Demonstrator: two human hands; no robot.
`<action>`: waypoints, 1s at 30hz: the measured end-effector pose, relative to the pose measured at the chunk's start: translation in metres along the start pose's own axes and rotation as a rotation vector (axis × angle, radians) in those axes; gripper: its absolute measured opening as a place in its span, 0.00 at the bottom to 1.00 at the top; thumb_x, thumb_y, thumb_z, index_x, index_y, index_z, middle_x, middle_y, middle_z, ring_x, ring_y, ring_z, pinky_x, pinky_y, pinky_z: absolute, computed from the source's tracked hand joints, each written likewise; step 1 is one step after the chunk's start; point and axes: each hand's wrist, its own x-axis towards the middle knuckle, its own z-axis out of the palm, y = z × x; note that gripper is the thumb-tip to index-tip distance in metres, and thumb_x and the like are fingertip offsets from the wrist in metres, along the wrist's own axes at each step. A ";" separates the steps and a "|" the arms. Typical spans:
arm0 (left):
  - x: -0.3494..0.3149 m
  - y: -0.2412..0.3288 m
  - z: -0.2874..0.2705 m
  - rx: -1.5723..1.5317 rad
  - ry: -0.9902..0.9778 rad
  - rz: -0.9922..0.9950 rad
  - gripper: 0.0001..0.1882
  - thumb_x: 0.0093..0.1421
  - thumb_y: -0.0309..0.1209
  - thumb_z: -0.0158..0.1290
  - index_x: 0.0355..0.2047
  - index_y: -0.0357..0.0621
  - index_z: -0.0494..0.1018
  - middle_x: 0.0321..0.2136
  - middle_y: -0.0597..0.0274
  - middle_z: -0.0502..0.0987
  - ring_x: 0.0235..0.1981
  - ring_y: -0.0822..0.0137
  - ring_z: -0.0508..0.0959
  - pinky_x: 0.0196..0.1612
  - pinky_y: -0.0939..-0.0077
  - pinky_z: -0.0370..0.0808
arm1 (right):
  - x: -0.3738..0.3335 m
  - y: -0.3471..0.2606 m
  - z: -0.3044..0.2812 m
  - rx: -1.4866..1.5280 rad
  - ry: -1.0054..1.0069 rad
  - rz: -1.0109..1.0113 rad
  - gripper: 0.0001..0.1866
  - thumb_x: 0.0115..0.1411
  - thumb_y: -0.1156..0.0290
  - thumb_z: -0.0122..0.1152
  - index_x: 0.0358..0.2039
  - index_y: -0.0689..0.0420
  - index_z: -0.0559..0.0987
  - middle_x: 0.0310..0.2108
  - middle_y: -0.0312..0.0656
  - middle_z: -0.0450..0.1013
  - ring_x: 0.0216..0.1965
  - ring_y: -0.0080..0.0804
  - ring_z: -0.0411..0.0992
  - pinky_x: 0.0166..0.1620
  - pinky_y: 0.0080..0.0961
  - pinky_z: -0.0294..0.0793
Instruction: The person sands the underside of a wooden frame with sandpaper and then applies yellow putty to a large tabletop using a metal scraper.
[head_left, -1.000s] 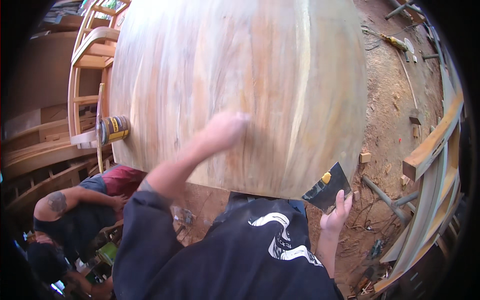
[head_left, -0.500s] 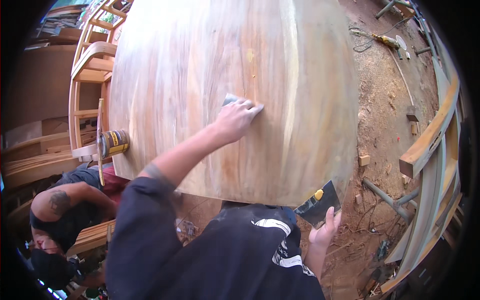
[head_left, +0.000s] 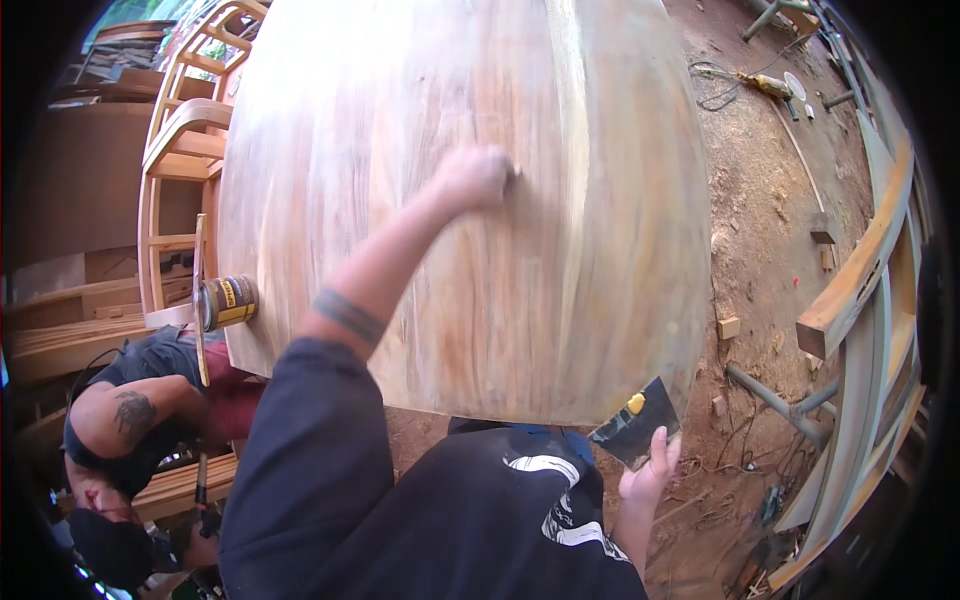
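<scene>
My left hand (head_left: 475, 182) is closed over the middle of a broad wooden tabletop (head_left: 620, 250), blurred by motion. From its fingers juts the dark edge of a small flat scraper (head_left: 514, 176), mostly hidden by the hand. By the tabletop's near right corner, my right hand (head_left: 650, 470) grips a thin dark square plate (head_left: 640, 425) by its lower edge. A lump of yellow filler paste (head_left: 636, 403) sits on that plate.
A tin can (head_left: 230, 302) stands at the tabletop's left edge, next to wooden chair frames (head_left: 180, 165). Another person (head_left: 150, 420) bends low at the left. On the sawdust-strewn ground at right lie a power tool (head_left: 770, 86), wood blocks (head_left: 729, 327) and metal pipes (head_left: 770, 395).
My left hand has swept away from me across the tabletop, the scraper in its grip. Yellow paste spots seen ahead of it earlier no longer show. The right hand has hardly moved.
</scene>
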 end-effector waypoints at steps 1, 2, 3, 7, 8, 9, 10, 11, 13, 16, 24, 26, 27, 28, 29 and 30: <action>-0.029 0.011 0.020 -0.006 0.067 0.029 0.08 0.54 0.28 0.49 0.31 0.44 0.77 0.34 0.48 0.77 0.38 0.52 0.77 0.39 0.61 0.75 | 0.002 -0.003 0.005 0.005 -0.014 0.002 0.20 0.65 0.69 0.49 0.55 0.61 0.64 0.50 0.44 0.68 0.49 0.34 0.69 0.53 0.34 0.69; -0.060 0.016 0.048 0.049 0.184 0.109 0.09 0.55 0.25 0.46 0.33 0.41 0.75 0.36 0.47 0.74 0.39 0.49 0.75 0.40 0.59 0.74 | 0.004 -0.005 0.016 0.018 -0.036 0.012 0.18 0.64 0.70 0.50 0.53 0.61 0.65 0.48 0.44 0.69 0.47 0.34 0.70 0.51 0.34 0.70; -0.086 0.037 0.047 0.020 -0.083 0.026 0.21 0.55 0.20 0.42 0.47 0.50 0.75 0.46 0.49 0.72 0.47 0.51 0.73 0.46 0.60 0.73 | 0.007 -0.006 0.024 0.032 -0.049 0.017 0.17 0.64 0.70 0.50 0.51 0.61 0.66 0.46 0.44 0.70 0.45 0.33 0.71 0.50 0.34 0.72; -0.179 0.064 0.091 -0.045 0.036 0.313 0.16 0.53 0.23 0.44 0.41 0.35 0.75 0.39 0.45 0.76 0.41 0.51 0.76 0.44 0.58 0.74 | 0.015 -0.004 0.028 0.085 -0.066 0.005 0.17 0.64 0.71 0.50 0.51 0.61 0.66 0.46 0.44 0.70 0.46 0.33 0.70 0.51 0.32 0.71; -0.182 0.061 0.085 -0.125 -0.180 0.293 0.17 0.53 0.21 0.43 0.42 0.37 0.75 0.38 0.45 0.76 0.41 0.50 0.76 0.44 0.58 0.74 | 0.015 -0.003 0.026 0.094 -0.066 -0.001 0.17 0.64 0.71 0.50 0.51 0.61 0.66 0.46 0.44 0.70 0.46 0.33 0.70 0.51 0.32 0.71; -0.183 0.058 0.072 -0.205 -0.394 0.268 0.18 0.52 0.20 0.43 0.42 0.38 0.76 0.38 0.44 0.77 0.41 0.50 0.77 0.44 0.58 0.74 | 0.016 -0.002 0.024 0.085 -0.077 -0.020 0.17 0.64 0.71 0.49 0.52 0.61 0.65 0.47 0.44 0.70 0.47 0.33 0.70 0.51 0.32 0.70; -0.171 0.049 0.062 -0.235 -0.317 0.236 0.19 0.51 0.19 0.43 0.41 0.40 0.76 0.37 0.45 0.77 0.41 0.49 0.77 0.44 0.59 0.74 | 0.016 -0.002 0.021 0.070 -0.085 -0.039 0.18 0.64 0.71 0.49 0.53 0.62 0.65 0.47 0.44 0.69 0.47 0.33 0.70 0.51 0.32 0.70; -0.148 0.034 0.048 -0.262 -0.243 0.202 0.19 0.51 0.18 0.42 0.41 0.42 0.77 0.36 0.45 0.78 0.40 0.49 0.77 0.43 0.59 0.74 | 0.016 0.000 0.018 0.075 -0.085 -0.045 0.18 0.64 0.71 0.49 0.53 0.62 0.65 0.47 0.44 0.69 0.47 0.33 0.70 0.51 0.32 0.70; -0.080 0.004 0.018 -0.256 -0.003 -0.051 0.26 0.51 0.13 0.36 0.45 0.45 0.76 0.45 0.47 0.76 0.50 0.51 0.73 0.54 0.61 0.69 | 0.013 0.001 0.015 0.053 -0.051 -0.053 0.19 0.64 0.71 0.49 0.54 0.62 0.64 0.48 0.45 0.69 0.47 0.34 0.70 0.52 0.33 0.70; 0.026 -0.045 -0.040 -0.054 0.419 0.085 0.28 0.45 0.13 0.40 0.47 0.41 0.75 0.45 0.45 0.75 0.49 0.48 0.72 0.52 0.60 0.69 | 0.007 -0.007 0.029 0.059 -0.001 -0.060 0.20 0.63 0.70 0.49 0.54 0.63 0.63 0.48 0.47 0.68 0.47 0.36 0.70 0.51 0.34 0.71; 0.057 -0.018 0.040 0.193 0.739 0.184 0.25 0.50 0.21 0.47 0.51 0.37 0.70 0.44 0.48 0.74 0.49 0.53 0.73 0.51 0.63 0.70 | 0.006 0.005 0.030 0.030 0.149 -0.006 0.16 0.64 0.70 0.48 0.50 0.63 0.66 0.46 0.46 0.69 0.45 0.34 0.71 0.48 0.33 0.73; 0.014 0.008 0.021 0.054 0.398 0.202 0.25 0.50 0.20 0.46 0.51 0.38 0.71 0.45 0.49 0.74 0.50 0.53 0.73 0.51 0.63 0.69 | 0.003 0.003 0.024 0.058 0.202 0.017 0.16 0.64 0.70 0.49 0.50 0.63 0.66 0.46 0.46 0.69 0.44 0.34 0.71 0.48 0.32 0.73; 0.007 0.011 0.007 -0.076 0.083 0.211 0.25 0.51 0.19 0.45 0.51 0.40 0.71 0.47 0.49 0.74 0.51 0.53 0.73 0.52 0.63 0.69 | 0.007 0.006 0.020 0.049 0.184 -0.004 0.17 0.64 0.69 0.49 0.51 0.63 0.65 0.46 0.46 0.69 0.45 0.34 0.71 0.48 0.32 0.73; 0.020 -0.008 0.003 -0.068 0.088 0.213 0.25 0.51 0.19 0.45 0.51 0.40 0.71 0.47 0.49 0.74 0.51 0.53 0.73 0.52 0.63 0.69 | 0.010 0.010 0.022 0.044 0.158 -0.024 0.18 0.63 0.69 0.50 0.51 0.63 0.65 0.46 0.46 0.69 0.45 0.35 0.71 0.48 0.32 0.73; 0.041 -0.040 -0.002 -0.069 0.132 0.142 0.24 0.52 0.18 0.44 0.51 0.41 0.72 0.47 0.49 0.74 0.51 0.53 0.73 0.52 0.63 0.69 | 0.010 0.008 0.027 0.053 0.146 -0.020 0.18 0.63 0.69 0.50 0.51 0.63 0.65 0.46 0.46 0.69 0.45 0.35 0.71 0.48 0.32 0.73; 0.065 -0.067 -0.013 -0.074 0.175 0.075 0.24 0.53 0.17 0.43 0.50 0.42 0.72 0.48 0.50 0.74 0.51 0.53 0.73 0.53 0.63 0.69 | 0.010 0.004 0.033 0.043 0.132 -0.025 0.19 0.63 0.69 0.50 0.52 0.63 0.65 0.47 0.46 0.69 0.45 0.35 0.71 0.49 0.32 0.73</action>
